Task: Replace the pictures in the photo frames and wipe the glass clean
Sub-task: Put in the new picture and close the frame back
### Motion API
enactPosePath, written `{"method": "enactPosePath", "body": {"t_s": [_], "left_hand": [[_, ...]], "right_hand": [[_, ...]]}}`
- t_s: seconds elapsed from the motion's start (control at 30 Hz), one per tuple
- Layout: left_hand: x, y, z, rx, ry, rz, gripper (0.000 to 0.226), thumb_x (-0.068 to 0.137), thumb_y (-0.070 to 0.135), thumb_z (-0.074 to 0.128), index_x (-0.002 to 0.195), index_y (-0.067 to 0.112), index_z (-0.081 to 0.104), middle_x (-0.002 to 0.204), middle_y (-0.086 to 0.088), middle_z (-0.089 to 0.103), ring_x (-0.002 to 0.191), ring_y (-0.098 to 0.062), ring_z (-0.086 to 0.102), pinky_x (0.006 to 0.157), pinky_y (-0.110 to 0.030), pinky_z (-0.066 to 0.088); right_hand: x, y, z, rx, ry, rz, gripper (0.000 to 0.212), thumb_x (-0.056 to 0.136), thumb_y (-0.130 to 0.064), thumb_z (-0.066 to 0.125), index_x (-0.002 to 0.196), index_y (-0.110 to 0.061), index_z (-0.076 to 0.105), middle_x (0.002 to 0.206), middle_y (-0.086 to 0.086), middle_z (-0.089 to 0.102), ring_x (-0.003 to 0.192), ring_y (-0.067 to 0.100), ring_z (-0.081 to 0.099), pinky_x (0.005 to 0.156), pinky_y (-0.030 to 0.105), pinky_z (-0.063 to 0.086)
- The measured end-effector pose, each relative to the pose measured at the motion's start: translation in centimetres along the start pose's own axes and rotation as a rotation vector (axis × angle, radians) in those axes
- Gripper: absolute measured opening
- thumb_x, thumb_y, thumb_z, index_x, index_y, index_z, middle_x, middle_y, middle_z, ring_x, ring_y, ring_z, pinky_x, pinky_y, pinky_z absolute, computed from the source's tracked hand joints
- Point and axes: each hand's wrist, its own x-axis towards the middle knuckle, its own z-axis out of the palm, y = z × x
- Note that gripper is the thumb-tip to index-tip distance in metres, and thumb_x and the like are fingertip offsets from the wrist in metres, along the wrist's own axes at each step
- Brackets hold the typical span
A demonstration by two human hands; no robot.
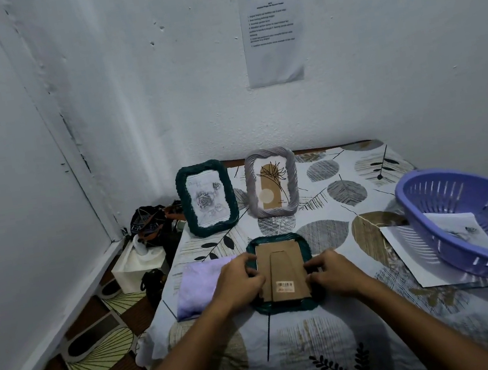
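Note:
A dark green photo frame (286, 306) lies face down on the table in front of me, its brown cardboard backing (280, 269) with a barcode sticker facing up. My left hand (240, 277) pinches the backing's left edge. My right hand (331, 271) pinches its right edge. A second green frame (187, 206) with a rose drawing stands at the back, and a grey frame (292, 177) with a plant picture stands beside it. A lilac cloth (197, 286) lies flat just left of my left hand.
A purple plastic basket (471, 233) sits at the right with a printed picture (458, 228) inside and another sheet (405, 252) under it. Left of the table, a white box (138, 270) and dark bags (150, 224) stand on the floor. Walls close off the back and left.

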Motion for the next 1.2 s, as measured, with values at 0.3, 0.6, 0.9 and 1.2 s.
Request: {"method": "enactPosePath", "body": {"t_s": [0.3, 0.6, 0.9, 1.2], "left_hand": [[0.6, 0.9, 0.6, -0.057, 0.083, 0.007, 0.032, 0.087, 0.011, 0.061, 0.118, 0.015, 0.058, 0.098, 0.003, 0.064, 0.083, -0.003, 0.057, 0.064, -0.011, 0.045], [1.4, 1.7, 1.3, -0.226, 0.085, -0.102, 0.011, 0.092, 0.022, 0.061, 0.102, 0.021, 0.056, 0.091, 0.007, 0.060, 0.082, -0.006, 0.057, 0.062, -0.015, 0.045], [2.6, 8.0, 0.5, -0.727, -0.080, -0.208, 0.021, 0.091, 0.030, 0.062, 0.098, 0.011, 0.066, 0.085, -0.004, 0.065, 0.083, -0.022, 0.061, 0.075, -0.037, 0.051], [2.4, 9.0, 0.1, -1.208, -0.070, -0.313, 0.019, 0.097, 0.017, 0.051, 0.102, 0.004, 0.063, 0.086, -0.013, 0.070, 0.078, -0.026, 0.064, 0.067, -0.040, 0.051]], "right_hand": [[0.1, 0.0, 0.3, 0.355, 0.164, 0.237, 0.044, 0.090, -0.004, 0.052, 0.135, -0.003, 0.049, 0.106, 0.013, 0.060, 0.096, 0.023, 0.056, 0.081, 0.032, 0.045], [-0.6, -1.5, -2.0, 1.082, 0.039, 0.364, 0.031, 0.091, 0.008, 0.048, 0.116, -0.003, 0.061, 0.092, 0.016, 0.065, 0.076, 0.026, 0.061, 0.054, 0.030, 0.049], [-1.9, -6.3, -4.8, 0.977, 0.233, 0.069, 0.028, 0.080, 0.006, 0.068, 0.106, -0.002, 0.063, 0.086, 0.013, 0.069, 0.073, 0.021, 0.067, 0.058, 0.027, 0.052], [-2.0, -8.8, -3.6, 0.251, 0.479, -0.199, 0.034, 0.076, -0.031, 0.076, 0.106, -0.021, 0.067, 0.092, -0.004, 0.072, 0.080, 0.011, 0.068, 0.070, 0.036, 0.058]]}}
